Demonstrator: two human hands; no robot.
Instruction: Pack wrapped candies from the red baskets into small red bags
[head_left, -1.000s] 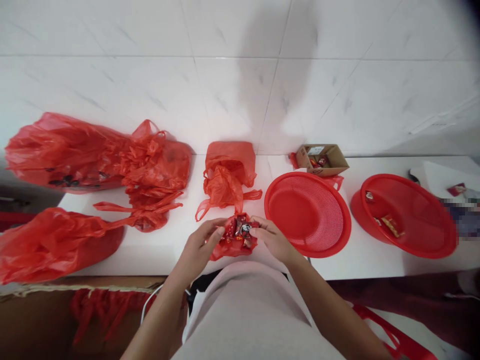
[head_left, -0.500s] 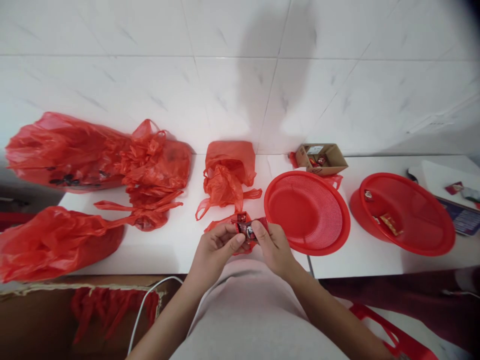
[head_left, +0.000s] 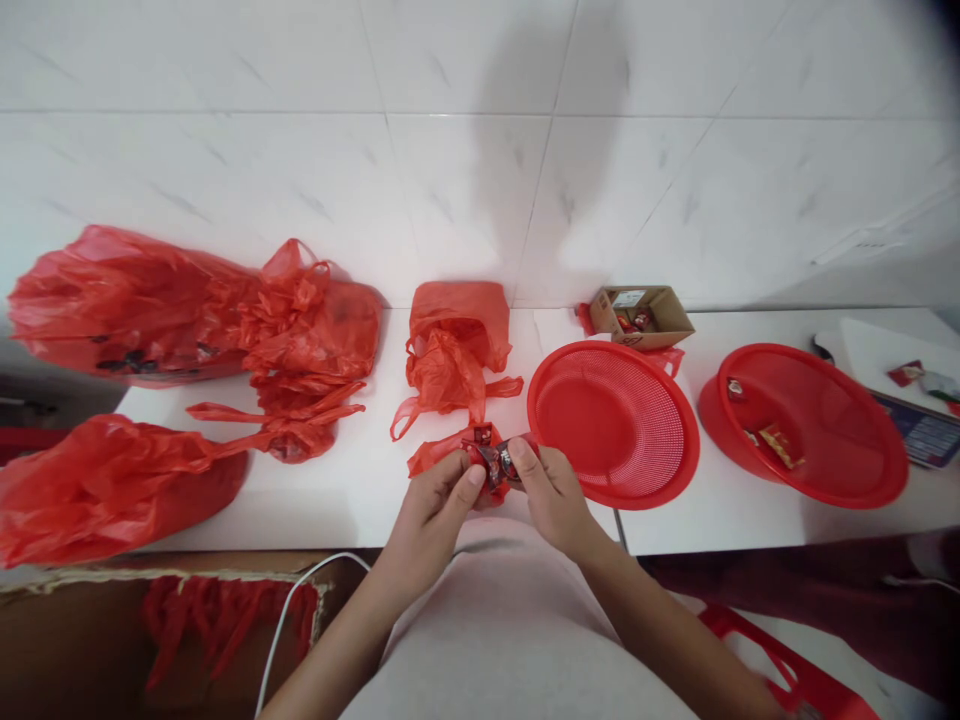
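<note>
The dark, glossy wrapped packet (head_left: 506, 460) is at the middle of the scene, just in front of the person's body, above a spread red plastic bag (head_left: 431, 453) that lies on the white worktop (head_left: 341, 512). Taking the packet as the centre of the dial, the left hand (head_left: 429, 502) comes in from eight o'clock, its fingers drawn together and pinching the wrapper's near-left end; the right hand (head_left: 559, 497) comes in from four o'clock, thumb laid along the packet, fingers closed narrowly behind it. Whether this is one piece or two pressed together is hard to tell. It looks very light, with a thin, slick film that would crinkle and slide under a loose hold; what is inside may be firmer, but that is hidden. The fuller body at three o'clock seems the surest place to grip, the flat ends being limp and easily torn. The bag, showing out at nine o'clock, looks soft and shapeless, and is probably best taken by a gathered edge. A red mesh basket (head_left: 681, 450) stands near, between two and three o'clock.
</note>
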